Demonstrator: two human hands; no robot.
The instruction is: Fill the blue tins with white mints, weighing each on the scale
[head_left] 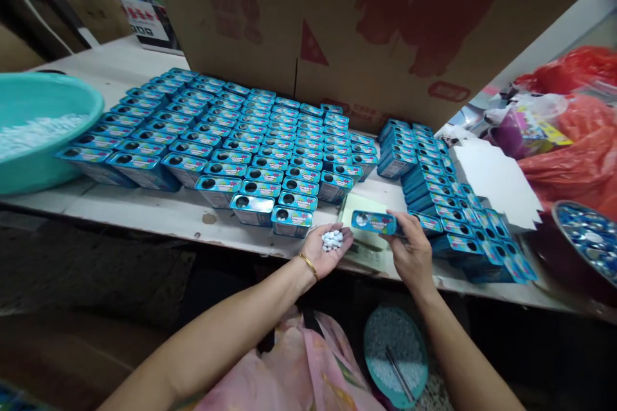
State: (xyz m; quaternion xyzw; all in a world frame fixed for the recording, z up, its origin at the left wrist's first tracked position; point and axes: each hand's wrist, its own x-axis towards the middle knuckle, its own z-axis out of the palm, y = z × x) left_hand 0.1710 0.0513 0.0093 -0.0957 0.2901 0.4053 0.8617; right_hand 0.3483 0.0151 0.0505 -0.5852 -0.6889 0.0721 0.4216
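Observation:
My left hand (325,248) is cupped palm up at the table's front edge, holding a small heap of white candies (332,239); a gold bangle sits on its wrist. My right hand (411,249) grips a small blue tin (374,222) by its right end, held level just right of the candies. Several open blue tins (231,141) with round holes in their tops stand in rows on the white table (159,212) to the left. More blue tins (443,199) lie in overlapping rows to the right.
A teal basin (45,125) with white candies stands at the left. A large cardboard box (347,26) backs the table. Red plastic bags (573,135) and a bowl of blue lids (590,241) sit at right. A teal dish of candies (395,353) lies below, by my lap.

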